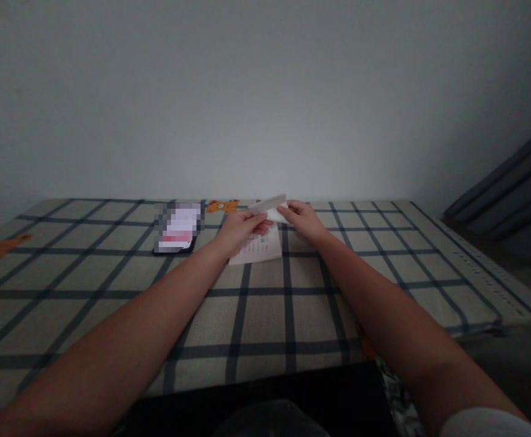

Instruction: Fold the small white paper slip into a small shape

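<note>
Both hands are at a sheet of white paper (pixel 265 247) with faint print on it, near the far side of the table. My left hand (pixel 240 229) is closed on the paper's left part, thumb on top and fingers beneath. My right hand (pixel 305 220) pinches its upper right part between thumb and fingers. The paper's top part is folded up and stands at a slant, while its lower part hangs toward me, close to the cloth. Whether the lower edge touches the cloth I cannot tell.
A phone (pixel 179 227) with a lit, blurred screen lies left of my hands. The checked tablecloth (pixel 265 315) has orange bear prints (pixel 223 207). Behind the table rises a pale wall (pixel 265 103); a dark curtain (pixel 515 176) hangs at the right.
</note>
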Demonstrator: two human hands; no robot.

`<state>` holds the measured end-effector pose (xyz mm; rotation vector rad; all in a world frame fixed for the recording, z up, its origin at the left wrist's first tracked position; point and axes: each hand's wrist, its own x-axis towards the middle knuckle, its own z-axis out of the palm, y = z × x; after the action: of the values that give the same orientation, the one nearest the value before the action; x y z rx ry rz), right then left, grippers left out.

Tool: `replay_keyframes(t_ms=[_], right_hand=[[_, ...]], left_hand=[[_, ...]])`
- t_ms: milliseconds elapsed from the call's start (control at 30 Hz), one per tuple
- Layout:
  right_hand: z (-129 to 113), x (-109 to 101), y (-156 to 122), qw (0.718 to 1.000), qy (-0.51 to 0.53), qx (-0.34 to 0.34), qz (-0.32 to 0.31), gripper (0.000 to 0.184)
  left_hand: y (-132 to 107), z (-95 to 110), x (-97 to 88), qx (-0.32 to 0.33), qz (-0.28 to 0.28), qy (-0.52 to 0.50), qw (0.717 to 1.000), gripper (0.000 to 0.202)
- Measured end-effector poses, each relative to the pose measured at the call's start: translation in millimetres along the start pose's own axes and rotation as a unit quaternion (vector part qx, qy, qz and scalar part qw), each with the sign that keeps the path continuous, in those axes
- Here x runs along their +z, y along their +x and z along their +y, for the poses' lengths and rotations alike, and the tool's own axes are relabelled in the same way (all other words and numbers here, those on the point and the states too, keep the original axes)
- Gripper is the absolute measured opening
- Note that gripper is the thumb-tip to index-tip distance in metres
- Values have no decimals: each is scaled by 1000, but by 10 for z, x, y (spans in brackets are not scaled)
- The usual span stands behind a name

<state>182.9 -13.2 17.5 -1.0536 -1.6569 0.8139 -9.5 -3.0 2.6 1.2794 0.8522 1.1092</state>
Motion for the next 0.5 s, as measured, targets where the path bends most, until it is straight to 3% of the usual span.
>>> replay_keyframes(t_ms=[500], right_hand=[[6, -34, 2, 1000, -6, 11, -16, 40]], left_hand=[[9, 10, 17, -37, -7, 9, 999, 17]])
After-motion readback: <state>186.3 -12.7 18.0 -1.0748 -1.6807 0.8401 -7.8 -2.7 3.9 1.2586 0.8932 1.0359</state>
